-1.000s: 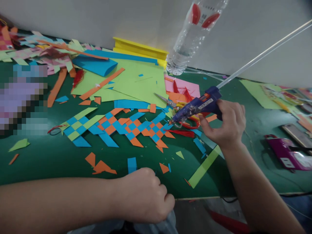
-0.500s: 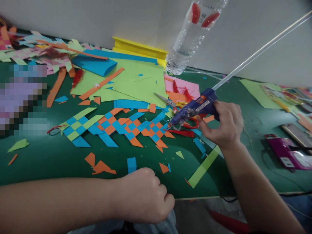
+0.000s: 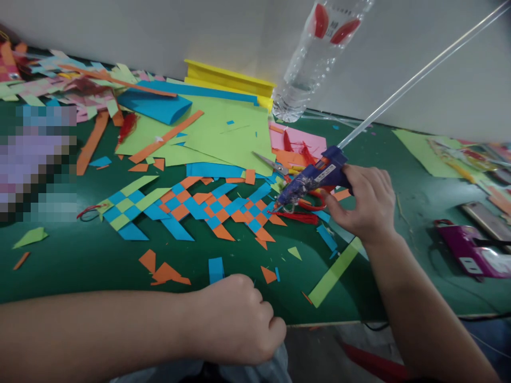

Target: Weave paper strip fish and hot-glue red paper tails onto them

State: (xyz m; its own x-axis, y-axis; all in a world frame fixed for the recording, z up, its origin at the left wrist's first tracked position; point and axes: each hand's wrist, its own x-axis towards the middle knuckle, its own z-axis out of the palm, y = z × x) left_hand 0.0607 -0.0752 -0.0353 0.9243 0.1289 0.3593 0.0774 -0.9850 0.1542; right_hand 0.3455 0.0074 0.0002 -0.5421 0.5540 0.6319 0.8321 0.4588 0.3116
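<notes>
My right hand (image 3: 363,205) is wrapped round the handle of a blue glue gun (image 3: 313,178), from whose back a long clear glue stick (image 3: 419,77) slants up. The gun's nozzle is at the right end of a row of woven paper fish (image 3: 215,210) in blue, orange and green. A red tassel (image 3: 299,217) extends rightward from that end. Scissors with red handles (image 3: 313,202) lie partly behind the gun. My left hand (image 3: 243,319) rests closed at the table's front edge, beside a small blue strip (image 3: 216,269); whether its fingers hold anything is hidden.
Green sheets (image 3: 231,133) and a rolled blue sheet (image 3: 155,103) lie at the back. A water bottle (image 3: 307,69) stands by the wall. Paper scraps (image 3: 165,272) are scattered in front. A purple device (image 3: 475,250) and a phone (image 3: 487,221) lie at the right.
My right hand has shifted slightly left with the glue gun, and the glue stick has tilted a little more upright. My left hand and the paper fish have not moved.
</notes>
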